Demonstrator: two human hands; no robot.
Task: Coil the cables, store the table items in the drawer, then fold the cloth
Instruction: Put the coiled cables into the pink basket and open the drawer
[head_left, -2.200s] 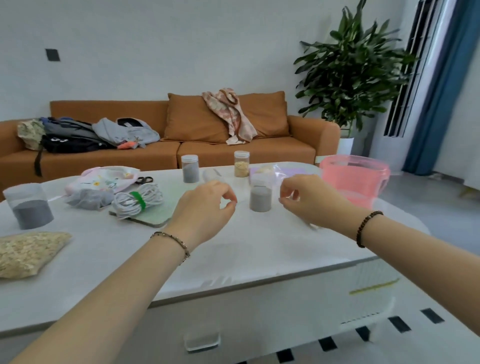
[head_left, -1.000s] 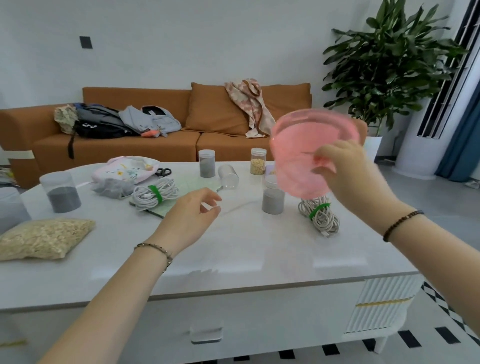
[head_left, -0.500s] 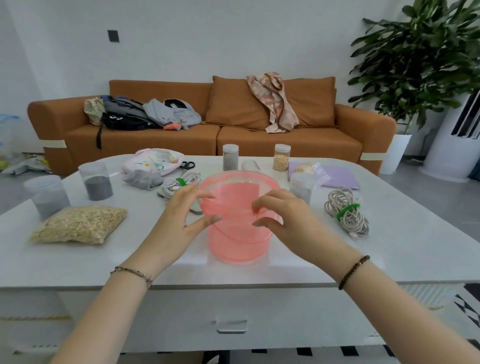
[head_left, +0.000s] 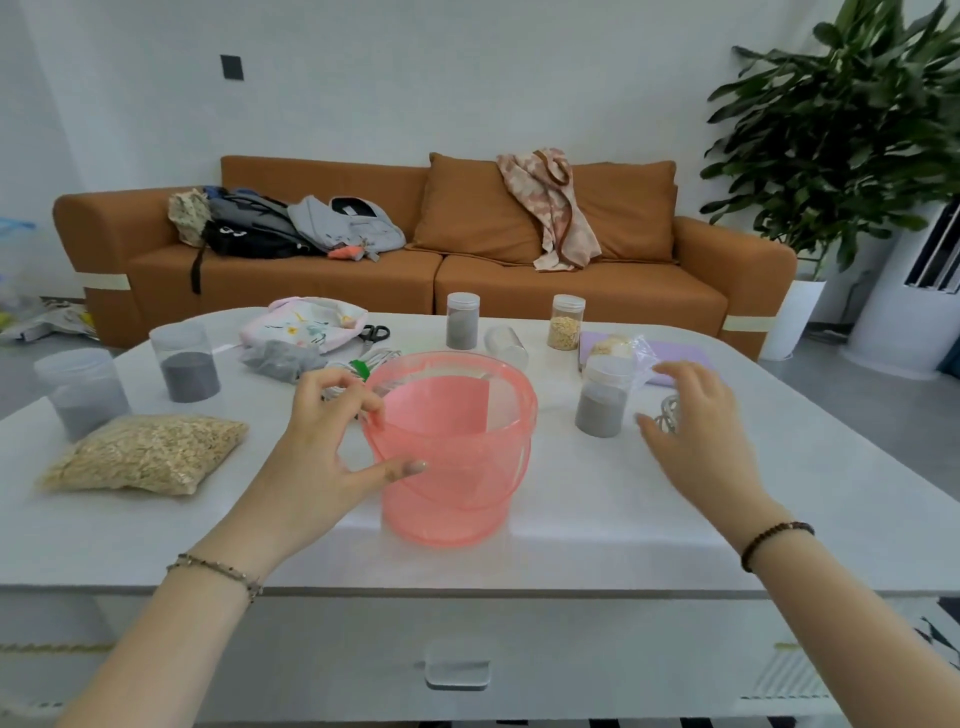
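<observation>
- At the far left of the white table (head_left: 571, 525) stand two jars (head_left: 184, 361) with dark grey powder. Nearer than them lies a clear bag of grain (head_left: 145, 454).
- The left hand (head_left: 327, 457) holds the left side of the pink bucket (head_left: 452, 467). Its fingers (head_left: 363, 402) are bent at the rim, and the thumb is stretched out and lies on the outer wall, so the hand spans the side of the bucket.
- Just behind these fingers lies a coiled cable (head_left: 376, 358) with a green tie. The hand and the bucket rim hide most of it. It does not seem to touch the fingers.
- Farther on the table are a pale pouch (head_left: 306, 325), a grey cloth (head_left: 283, 358) and scissors (head_left: 374, 332).
- The bucket stands upright near the front edge, above the closed drawer (head_left: 457, 673).
- Right of the bucket stands a lidded jar (head_left: 602, 395) of grey powder.
- The right hand (head_left: 696, 431) is just right of this jar, palm down, with its fingers spread apart and holding nothing.
- A second cable (head_left: 667, 413) lies under this hand; only a small loop shows between thumb and fingers. I cannot tell if the hand touches it.
</observation>
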